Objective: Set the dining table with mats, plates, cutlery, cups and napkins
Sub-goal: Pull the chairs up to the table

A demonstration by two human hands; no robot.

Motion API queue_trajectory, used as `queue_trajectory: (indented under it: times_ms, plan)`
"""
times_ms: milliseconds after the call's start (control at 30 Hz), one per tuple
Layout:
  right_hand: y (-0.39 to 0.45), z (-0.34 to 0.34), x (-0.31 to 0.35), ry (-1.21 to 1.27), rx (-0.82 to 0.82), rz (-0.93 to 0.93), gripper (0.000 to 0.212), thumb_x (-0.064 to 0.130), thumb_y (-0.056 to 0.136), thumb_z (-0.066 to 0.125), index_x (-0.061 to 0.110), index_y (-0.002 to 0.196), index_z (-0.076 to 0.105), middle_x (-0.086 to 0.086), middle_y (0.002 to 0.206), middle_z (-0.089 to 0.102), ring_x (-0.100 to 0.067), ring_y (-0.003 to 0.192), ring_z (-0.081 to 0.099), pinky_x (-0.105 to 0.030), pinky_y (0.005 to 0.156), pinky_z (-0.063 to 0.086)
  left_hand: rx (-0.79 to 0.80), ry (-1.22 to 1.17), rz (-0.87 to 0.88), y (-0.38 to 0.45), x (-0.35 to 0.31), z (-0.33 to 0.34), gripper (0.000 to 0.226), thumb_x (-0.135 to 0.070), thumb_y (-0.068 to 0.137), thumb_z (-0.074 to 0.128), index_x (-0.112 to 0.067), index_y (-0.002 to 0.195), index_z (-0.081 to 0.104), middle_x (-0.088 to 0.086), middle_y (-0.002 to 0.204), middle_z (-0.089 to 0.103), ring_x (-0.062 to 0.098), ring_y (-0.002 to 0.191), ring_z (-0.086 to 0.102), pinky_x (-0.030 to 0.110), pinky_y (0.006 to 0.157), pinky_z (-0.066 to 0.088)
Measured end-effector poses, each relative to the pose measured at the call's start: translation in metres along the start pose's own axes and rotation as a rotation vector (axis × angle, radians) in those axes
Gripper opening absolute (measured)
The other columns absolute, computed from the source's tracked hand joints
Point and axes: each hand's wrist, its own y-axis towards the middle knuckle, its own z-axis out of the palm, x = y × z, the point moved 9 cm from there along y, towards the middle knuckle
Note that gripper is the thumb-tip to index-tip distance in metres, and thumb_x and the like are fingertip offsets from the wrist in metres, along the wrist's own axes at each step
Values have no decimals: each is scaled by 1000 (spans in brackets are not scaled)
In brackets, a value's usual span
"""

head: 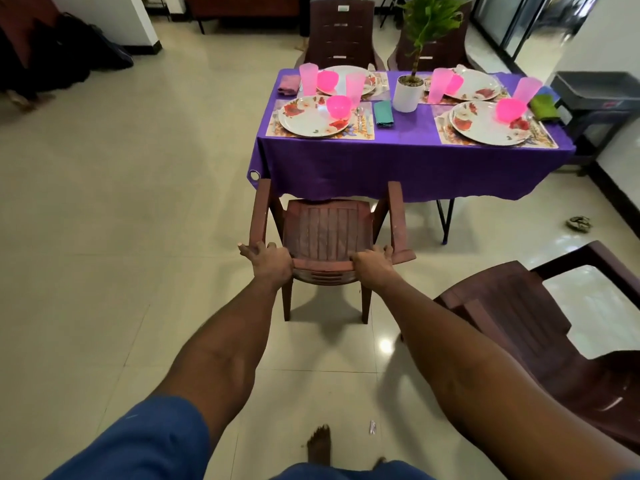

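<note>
My left hand (268, 263) and my right hand (374, 263) both grip the top of the backrest of a brown plastic chair (327, 233), which faces the table with its seat front under the purple tablecloth (398, 161). On the table lie several floral mats, each with a flowered plate (313, 116), a pink bowl (338, 106) and a pink cup (355, 88). Cutlery (360, 117) lies beside the near left plate. A teal napkin (383, 113), a pink napkin (289, 84) and a green napkin (544, 107) lie by the settings.
A white potted plant (408, 91) stands mid-table. Two brown chairs (341, 32) stand at the far side, another (540, 323) at my right. A dark side table (599, 98) sits right of the table. Bags (69, 46) lie by the left wall. My bare foot (318, 445) is on the tiled floor.
</note>
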Motion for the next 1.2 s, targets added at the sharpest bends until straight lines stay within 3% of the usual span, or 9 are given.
queue_trajectory:
  times_ms: [200, 400, 467, 567, 667, 767, 867, 1033, 1200]
  plan:
    - [3, -1, -1, 12, 36, -29, 41, 21, 92, 56, 22, 133, 52, -9, 127, 58, -32, 128, 40, -57, 113, 14, 41, -27, -12, 11, 2, 3, 39, -9, 88, 50, -19, 124, 59, 13, 133, 51, 41, 137, 28, 78, 106, 1]
    - [-19, -3, 2, 79, -32, -42, 58, 23, 88, 57, 13, 139, 33, -11, 145, 37, -30, 137, 28, -49, 118, 16, 32, -60, -86, 8, 3, 7, 49, -18, 87, 53, -18, 135, 44, 19, 142, 42, 42, 138, 24, 70, 112, 5]
    - [-25, 1, 2, 53, -21, -52, 65, 24, 89, 57, 10, 145, 26, -13, 152, 27, -32, 143, 20, -48, 120, 13, -13, -87, -85, 2, -1, 8, 54, -20, 85, 57, -17, 136, 40, 19, 142, 39, 40, 138, 23, 68, 113, 8]
    - [-34, 4, -2, 30, -2, -76, 76, 31, 93, 52, 10, 154, 11, -13, 161, 10, -32, 149, 3, -48, 121, 3, -149, -133, 74, -15, -23, 6, 54, -22, 84, 60, -16, 135, 41, 13, 141, 41, 33, 139, 27, 69, 113, 7]
    - [-49, -4, -15, 105, -102, -70, 85, 47, 93, 53, 11, 155, 8, -12, 163, 6, -30, 150, 1, -44, 121, 3, -282, -263, 186, -40, -51, 2, 57, -17, 85, 54, -11, 139, 42, 12, 150, 39, 29, 143, 27, 62, 117, 5]
    - [-78, -14, -38, 124, -247, -73, 83, 52, 93, 50, 10, 154, 12, -13, 161, 10, -30, 149, 7, -45, 122, 9, -421, -380, 235, -67, -89, -10, 56, -18, 82, 43, -6, 137, 46, 17, 148, 42, 31, 142, 30, 55, 119, 9]
    - [-113, -11, -81, 102, -320, -32, 73, 39, 92, 51, 7, 151, 21, -15, 157, 21, -33, 145, 18, -45, 120, 17, -470, -462, 258, -94, -143, -12, 53, -18, 85, 41, -4, 136, 47, 18, 144, 44, 34, 138, 34, 52, 119, 16]
    - [-182, -2, -174, 51, -346, 7, 37, 8, 87, 45, 6, 124, 50, -14, 124, 55, -32, 113, 52, -40, 99, 40, -438, -563, 291, -142, -263, 1, 47, -21, 87, 39, -8, 130, 51, 15, 133, 52, 32, 125, 43, 44, 107, 32]
    - [-267, 4, -301, 47, -318, 113, 29, 12, 90, 48, 9, 117, 60, -11, 117, 63, -31, 107, 58, -41, 94, 42, -377, -691, 353, -213, -413, 12, 43, -22, 87, 40, -4, 122, 58, 19, 120, 60, 38, 110, 54, 44, 94, 42]
